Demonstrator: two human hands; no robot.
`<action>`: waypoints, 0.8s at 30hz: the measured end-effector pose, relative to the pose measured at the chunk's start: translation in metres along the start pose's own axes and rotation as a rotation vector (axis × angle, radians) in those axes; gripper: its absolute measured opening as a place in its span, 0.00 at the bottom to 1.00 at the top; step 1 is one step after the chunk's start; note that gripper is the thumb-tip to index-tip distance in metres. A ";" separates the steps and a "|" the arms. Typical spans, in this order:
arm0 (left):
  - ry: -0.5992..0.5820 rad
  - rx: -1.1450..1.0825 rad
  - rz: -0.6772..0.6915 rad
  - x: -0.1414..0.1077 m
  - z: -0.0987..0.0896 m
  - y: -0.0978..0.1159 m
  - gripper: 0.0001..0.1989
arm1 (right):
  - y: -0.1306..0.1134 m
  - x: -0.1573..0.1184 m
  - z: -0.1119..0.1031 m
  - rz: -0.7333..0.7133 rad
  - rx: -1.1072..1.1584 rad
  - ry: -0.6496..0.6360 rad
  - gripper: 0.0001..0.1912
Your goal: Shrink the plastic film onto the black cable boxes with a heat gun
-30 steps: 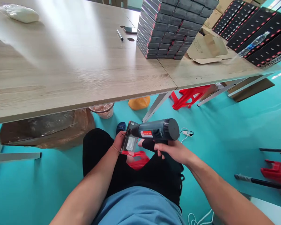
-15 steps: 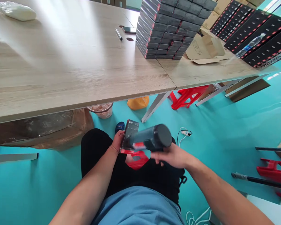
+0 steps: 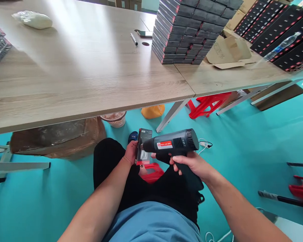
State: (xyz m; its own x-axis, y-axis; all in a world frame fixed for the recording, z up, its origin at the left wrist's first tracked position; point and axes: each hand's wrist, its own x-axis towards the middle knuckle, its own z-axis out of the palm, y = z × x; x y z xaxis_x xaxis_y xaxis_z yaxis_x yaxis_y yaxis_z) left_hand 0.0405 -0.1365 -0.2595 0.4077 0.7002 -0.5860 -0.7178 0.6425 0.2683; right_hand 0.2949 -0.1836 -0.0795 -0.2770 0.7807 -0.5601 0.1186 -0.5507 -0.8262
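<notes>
Held above my lap is a slim black box with a red lower edge; my left hand is closed on its left side. My right hand grips a dark heat gun by its handle, fingers wrapped round it. The heat gun's nozzle points left and lies over the middle of the box in this view; whether it touches the box I cannot tell. The red and white label on the gun's body is visible.
Ahead is a wooden table bearing a tall stack of black boxes, a phone, a pen and a wrapped white bundle. Below stand a waste basket, a large plastic-lined carton and a red stool.
My right hand has turned the heat gun so its nozzle points left across the box and its side label shows. The whole view has shifted slightly.
</notes>
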 end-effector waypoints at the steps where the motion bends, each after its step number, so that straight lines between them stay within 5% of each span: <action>1: -0.015 0.001 -0.011 0.000 0.000 0.000 0.22 | -0.002 0.001 -0.001 -0.018 -0.036 0.051 0.14; 4: -0.083 0.023 -0.065 0.001 -0.001 -0.001 0.26 | -0.013 0.007 -0.001 -0.074 -0.058 0.173 0.13; 8: -0.104 0.052 -0.070 0.000 -0.002 -0.001 0.28 | -0.028 0.015 -0.004 -0.088 -0.060 0.043 0.13; 12: -0.105 0.031 -0.036 0.001 -0.006 -0.001 0.28 | -0.028 0.015 -0.017 -0.081 -0.148 0.085 0.11; 19: -0.093 0.019 -0.027 0.006 -0.008 -0.002 0.26 | 0.006 -0.013 -0.030 0.189 -0.241 -0.182 0.10; 24: -0.048 0.053 -0.016 0.005 -0.006 -0.002 0.26 | 0.016 -0.016 -0.024 0.065 -0.084 0.075 0.17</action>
State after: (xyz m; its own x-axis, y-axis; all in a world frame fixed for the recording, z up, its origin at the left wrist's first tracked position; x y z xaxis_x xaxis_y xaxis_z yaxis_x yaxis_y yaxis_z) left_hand 0.0404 -0.1357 -0.2673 0.4465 0.7027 -0.5540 -0.6807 0.6686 0.2995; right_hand 0.3236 -0.1977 -0.0851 -0.1942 0.7661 -0.6127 0.2143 -0.5764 -0.7886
